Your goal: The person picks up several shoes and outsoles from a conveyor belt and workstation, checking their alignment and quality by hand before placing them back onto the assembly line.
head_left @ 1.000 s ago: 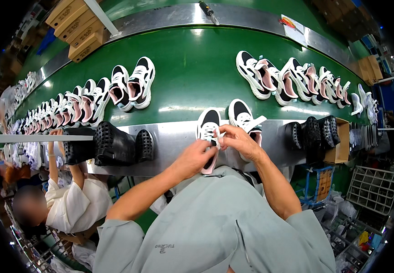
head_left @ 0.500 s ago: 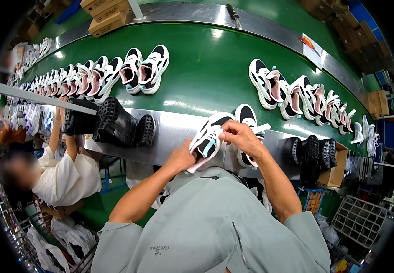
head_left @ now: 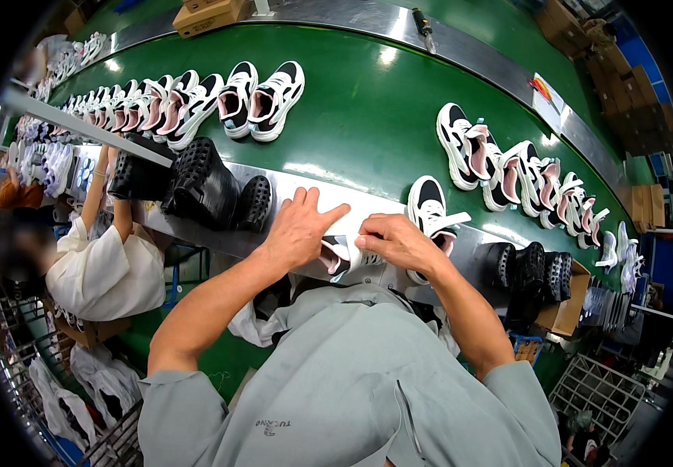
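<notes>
A white, black and pink sneaker (head_left: 335, 254) is in front of me at the near metal edge, partly covered by my hands. My left hand (head_left: 299, 227) lies over it with the fingers spread and pointing away from me. On its right side, my right hand (head_left: 400, 243) has thumb and forefinger closed at the shoe's upper; the exact part pinched is hidden. Just right of that hand stands a second matching sneaker (head_left: 427, 194), toe pointing away, a loose white strap sticking out to its right.
Rows of matching sneakers stand on the green belt (head_left: 360, 101) at left (head_left: 193, 113) and right (head_left: 461, 144). Black studded shoe forms (head_left: 204, 191) sit at my left, more (head_left: 531, 265) at right. A co-worker in a white top (head_left: 107, 268) reaches in from the left.
My left hand has moved up from the shoe's heel and spread its fingers. The sneaker has turned and sits lower, now mostly covered. My right hand stays at its upper.
</notes>
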`<action>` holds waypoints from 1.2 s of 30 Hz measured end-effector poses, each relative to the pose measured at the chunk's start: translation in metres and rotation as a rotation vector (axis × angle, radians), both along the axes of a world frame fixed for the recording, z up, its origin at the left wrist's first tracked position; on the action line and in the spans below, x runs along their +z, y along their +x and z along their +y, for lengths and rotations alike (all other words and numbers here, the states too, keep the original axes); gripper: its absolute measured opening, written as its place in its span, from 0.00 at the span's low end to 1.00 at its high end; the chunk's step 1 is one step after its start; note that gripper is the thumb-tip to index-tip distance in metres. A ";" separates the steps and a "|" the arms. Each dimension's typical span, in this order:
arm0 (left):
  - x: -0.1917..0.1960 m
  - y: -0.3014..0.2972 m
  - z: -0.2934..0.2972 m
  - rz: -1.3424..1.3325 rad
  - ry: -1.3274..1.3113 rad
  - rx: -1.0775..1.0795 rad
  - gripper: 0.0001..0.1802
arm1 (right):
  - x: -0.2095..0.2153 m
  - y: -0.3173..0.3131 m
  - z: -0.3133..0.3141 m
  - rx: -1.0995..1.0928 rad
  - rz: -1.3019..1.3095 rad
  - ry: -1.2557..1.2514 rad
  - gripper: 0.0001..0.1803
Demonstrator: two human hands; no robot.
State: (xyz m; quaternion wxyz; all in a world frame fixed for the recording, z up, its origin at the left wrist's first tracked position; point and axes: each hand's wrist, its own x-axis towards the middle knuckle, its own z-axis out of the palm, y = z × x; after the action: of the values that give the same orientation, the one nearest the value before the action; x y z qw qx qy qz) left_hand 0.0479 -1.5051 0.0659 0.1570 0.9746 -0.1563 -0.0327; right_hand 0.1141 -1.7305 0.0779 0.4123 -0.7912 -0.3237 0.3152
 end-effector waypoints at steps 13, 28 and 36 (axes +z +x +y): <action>-0.032 -0.016 -0.007 0.381 -0.145 0.375 0.35 | -0.029 0.014 0.024 -0.104 0.033 -0.200 0.15; -0.087 -0.026 -0.035 -0.012 -0.343 0.482 0.08 | -0.085 -0.042 0.029 -0.369 -0.657 -0.160 0.12; -0.032 -0.035 -0.052 0.059 -0.129 0.385 0.07 | -0.047 -0.077 -0.066 -0.838 -0.740 -0.090 0.15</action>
State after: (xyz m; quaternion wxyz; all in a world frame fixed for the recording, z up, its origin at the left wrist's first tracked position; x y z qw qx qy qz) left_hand 0.0132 -1.5567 0.0336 0.2268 0.9731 0.0359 -0.0204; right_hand 0.0369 -1.7966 0.0308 0.3271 -0.9268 -0.0910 -0.1606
